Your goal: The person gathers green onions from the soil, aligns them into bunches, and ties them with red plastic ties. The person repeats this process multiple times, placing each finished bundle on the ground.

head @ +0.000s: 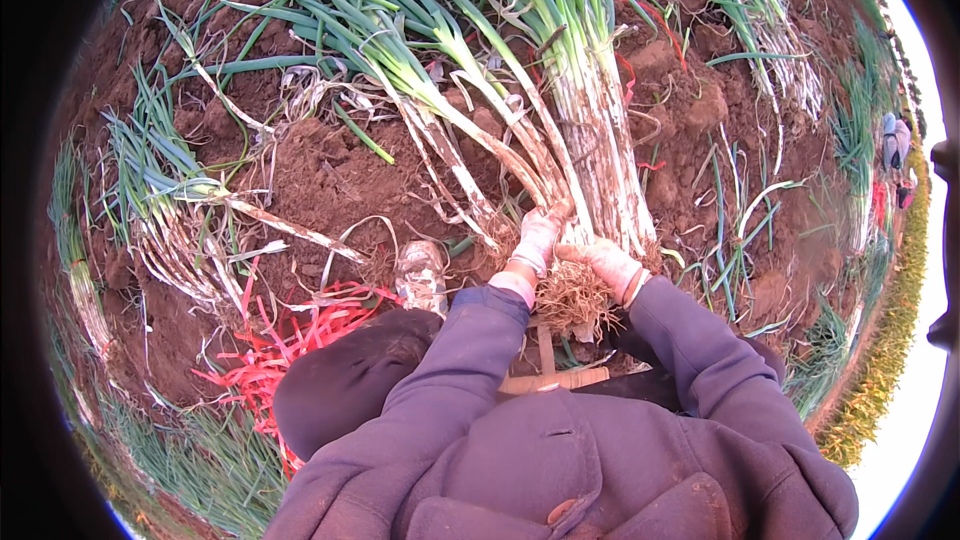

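Note:
Both hands wear pale, soiled gloves and meet low at the root end of some long green onions [525, 146], in front of my body. My left hand [541, 236] is closed around their white stalks, which fan up and to the left. My right hand [609, 262] holds the same stalks from the other side, just above a tangle of roots [574, 296]. Close beside them a thick upright bunch of green onions [600, 142] leans away from me, its roots partly behind my right hand. A few more stalks [454, 157] lie just left of the held ones.
Red plastic strips [300, 349] lie in a heap by my left knee, near my shoe [421, 277]. Onion piles [180, 247] lie on the brown soil at left and another [780, 45] at upper right. A wooden piece [555, 381] is between my legs. A person [896, 142] is far right.

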A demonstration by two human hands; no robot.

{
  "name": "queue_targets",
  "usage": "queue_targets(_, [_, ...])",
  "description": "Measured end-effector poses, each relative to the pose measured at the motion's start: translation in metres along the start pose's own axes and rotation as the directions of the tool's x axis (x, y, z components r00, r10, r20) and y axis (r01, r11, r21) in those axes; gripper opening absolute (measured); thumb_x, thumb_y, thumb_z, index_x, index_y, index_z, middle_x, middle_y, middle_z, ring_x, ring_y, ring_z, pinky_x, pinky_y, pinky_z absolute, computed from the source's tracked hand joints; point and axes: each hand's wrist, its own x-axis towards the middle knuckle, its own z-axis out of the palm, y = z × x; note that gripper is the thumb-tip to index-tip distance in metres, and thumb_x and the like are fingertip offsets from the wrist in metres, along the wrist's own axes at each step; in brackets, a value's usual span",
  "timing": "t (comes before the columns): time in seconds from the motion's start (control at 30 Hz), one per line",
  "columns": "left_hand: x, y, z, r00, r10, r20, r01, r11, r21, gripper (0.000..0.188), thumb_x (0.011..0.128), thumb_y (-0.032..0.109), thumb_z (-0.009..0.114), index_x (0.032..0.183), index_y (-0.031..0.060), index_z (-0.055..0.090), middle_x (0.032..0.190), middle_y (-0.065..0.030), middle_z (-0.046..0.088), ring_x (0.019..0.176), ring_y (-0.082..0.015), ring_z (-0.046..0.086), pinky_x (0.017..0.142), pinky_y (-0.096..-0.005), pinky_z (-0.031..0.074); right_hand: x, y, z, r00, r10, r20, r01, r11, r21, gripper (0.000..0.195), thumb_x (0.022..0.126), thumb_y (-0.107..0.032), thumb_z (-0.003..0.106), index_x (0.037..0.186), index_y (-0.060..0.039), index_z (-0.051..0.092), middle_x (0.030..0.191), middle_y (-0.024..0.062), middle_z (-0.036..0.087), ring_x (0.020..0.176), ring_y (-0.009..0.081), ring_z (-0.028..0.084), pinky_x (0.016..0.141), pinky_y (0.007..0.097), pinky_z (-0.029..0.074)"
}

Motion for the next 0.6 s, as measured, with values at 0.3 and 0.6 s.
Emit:
queue_targets(0.3, [0.016, 0.048, -0.009, 0.969, 0.031, 0.244, 0.115, 0.819, -0.562, 0.053, 0.094, 0.037, 0.069, 0.13, -0.0017, 0.06, 0.121, -0.02, 0.069, 0.108, -0.0336, 0.068, 0.099, -0.0515, 0.054, -0.018, 0.002, -0.022, 0.956, 0.291, 0.044, -0.287, 0.954, -0.081, 0.023, 0.087, -0.009, 0.076, 0.107, -0.0001, 0.073, 0.088, 0.0068, 0.074, 0.075, 0.0145, 0.071, 0.064, 0.031, 0.057])
queue_targets(0.6, [0.03, 0.199, 0.014, 0.887, 0.351, 0.301, -0.07, 0.745, -0.663, 0.063, 0.101, 0.04, 0.05, 0.145, -0.0042, 0.044, 0.142, -0.0254, 0.054, 0.128, -0.0411, 0.054, 0.113, -0.0538, 0.039, -0.115, -0.059, -0.034, 0.996, 0.082, 0.03, -0.055, 0.859, -0.508, 0.039, 0.071, -0.013, 0.09, 0.104, 0.0011, 0.074, 0.092, 0.0063, 0.074, 0.081, 0.0142, 0.067, 0.075, 0.0302, 0.054])
